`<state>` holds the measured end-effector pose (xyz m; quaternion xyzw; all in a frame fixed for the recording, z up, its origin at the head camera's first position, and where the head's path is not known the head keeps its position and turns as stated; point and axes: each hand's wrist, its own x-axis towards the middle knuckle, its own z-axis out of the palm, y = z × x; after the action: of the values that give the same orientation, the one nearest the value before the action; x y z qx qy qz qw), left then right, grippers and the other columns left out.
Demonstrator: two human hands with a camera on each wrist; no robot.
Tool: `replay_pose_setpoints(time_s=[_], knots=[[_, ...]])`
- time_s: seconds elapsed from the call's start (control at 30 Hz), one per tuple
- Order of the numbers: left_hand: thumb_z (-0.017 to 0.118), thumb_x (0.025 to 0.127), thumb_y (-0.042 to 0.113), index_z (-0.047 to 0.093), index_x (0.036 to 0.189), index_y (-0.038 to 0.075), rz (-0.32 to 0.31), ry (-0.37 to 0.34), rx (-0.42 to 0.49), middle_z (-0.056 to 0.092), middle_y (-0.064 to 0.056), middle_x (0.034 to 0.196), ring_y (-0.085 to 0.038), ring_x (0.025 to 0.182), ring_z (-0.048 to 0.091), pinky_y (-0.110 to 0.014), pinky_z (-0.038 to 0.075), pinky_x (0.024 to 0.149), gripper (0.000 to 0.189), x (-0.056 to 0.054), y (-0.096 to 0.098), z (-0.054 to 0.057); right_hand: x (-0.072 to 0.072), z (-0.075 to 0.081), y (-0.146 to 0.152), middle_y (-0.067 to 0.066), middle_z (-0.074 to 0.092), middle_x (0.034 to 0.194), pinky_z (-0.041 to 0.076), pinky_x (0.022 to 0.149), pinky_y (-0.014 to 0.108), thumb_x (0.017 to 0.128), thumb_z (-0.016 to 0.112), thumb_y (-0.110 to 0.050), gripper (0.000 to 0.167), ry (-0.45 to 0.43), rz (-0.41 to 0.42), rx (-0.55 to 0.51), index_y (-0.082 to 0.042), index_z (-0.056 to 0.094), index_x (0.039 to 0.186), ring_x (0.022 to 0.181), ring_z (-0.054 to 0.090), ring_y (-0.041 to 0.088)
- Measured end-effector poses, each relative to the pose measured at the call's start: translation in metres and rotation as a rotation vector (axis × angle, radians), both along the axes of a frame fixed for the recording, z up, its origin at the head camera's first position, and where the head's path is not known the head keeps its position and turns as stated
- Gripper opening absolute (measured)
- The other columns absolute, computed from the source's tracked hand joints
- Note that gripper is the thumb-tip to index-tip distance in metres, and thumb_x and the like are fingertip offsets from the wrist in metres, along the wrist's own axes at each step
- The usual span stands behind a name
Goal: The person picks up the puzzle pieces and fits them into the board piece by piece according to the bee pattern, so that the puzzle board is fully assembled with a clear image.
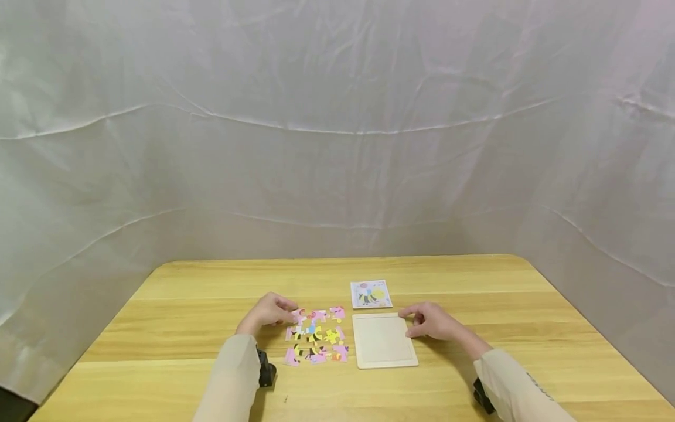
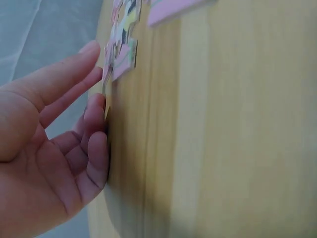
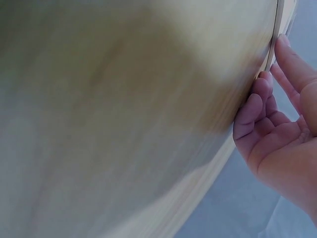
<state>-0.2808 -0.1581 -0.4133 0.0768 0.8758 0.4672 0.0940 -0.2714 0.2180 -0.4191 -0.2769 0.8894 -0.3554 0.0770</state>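
Observation:
Pink and yellow jigsaw pieces [image 1: 314, 334] lie in rows on the table, with small gaps between them. At the top-left piece is my left hand [image 1: 272, 309]; in the left wrist view its thumb and forefinger [image 2: 64, 77] reach straight to the piece's edge while the other fingers bend against the tabletop. To the right of the pieces lies a square pale wooden puzzle tray [image 1: 382, 343] with a raised rim. My right hand [image 1: 432, 321] touches that tray's right edge with thumb and forefinger, its remaining fingers resting on the wood in the right wrist view.
Behind the tray lies a square picture card [image 1: 371, 293] showing a yellow and black bee. The wooden table [image 1: 158, 363] ends at grey fabric walls [image 1: 337, 176] at the back and sides. Each wrist wears a small black camera.

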Motion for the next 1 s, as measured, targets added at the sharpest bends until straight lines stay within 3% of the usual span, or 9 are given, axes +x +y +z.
replay_pose_setpoints(time_s=[0.27,0.63,0.8,1.0], knots=[[0.074,0.067,0.001,0.07,0.089,0.0,0.123,0.023,-0.066,0.066,-0.01,0.088,-0.011,0.05,0.041,-0.023,0.036,0.047,0.023,0.0,0.007,0.0,0.0,0.001,-0.001,-0.001,0.048,0.063,0.032,0.048,0.019,0.076,0.07,-0.008,0.039,-0.001,0.004,0.001,0.007,0.058,0.11,0.054,0.037,0.006],[0.075,0.067,0.001,0.07,0.086,0.0,0.1,0.077,-0.104,0.064,-0.007,0.084,-0.014,0.064,0.05,-0.028,0.044,0.056,0.02,-0.001,0.009,-0.001,0.001,0.001,0.0,-0.002,0.047,0.062,0.031,0.048,0.019,0.075,0.07,-0.008,0.039,0.003,-0.009,0.01,0.006,0.059,0.11,0.053,0.037,0.006],[0.075,0.066,-0.002,0.065,0.08,0.0,0.122,0.099,-0.088,0.055,-0.003,0.072,-0.015,0.061,0.045,-0.026,0.04,0.053,0.018,0.0,0.012,-0.001,0.001,0.001,0.0,-0.002,0.047,0.062,0.032,0.048,0.019,0.076,0.07,-0.007,0.038,0.014,-0.009,0.022,0.007,0.059,0.109,0.053,0.037,0.006],[0.075,0.063,-0.005,0.06,0.078,-0.001,0.131,0.129,-0.082,0.05,-0.005,0.068,-0.016,0.059,0.045,-0.025,0.039,0.051,0.022,-0.001,0.014,-0.002,0.001,0.001,0.0,-0.002,0.047,0.061,0.031,0.048,0.019,0.076,0.069,-0.007,0.037,0.012,-0.017,0.04,0.006,0.059,0.11,0.053,0.037,0.006]])
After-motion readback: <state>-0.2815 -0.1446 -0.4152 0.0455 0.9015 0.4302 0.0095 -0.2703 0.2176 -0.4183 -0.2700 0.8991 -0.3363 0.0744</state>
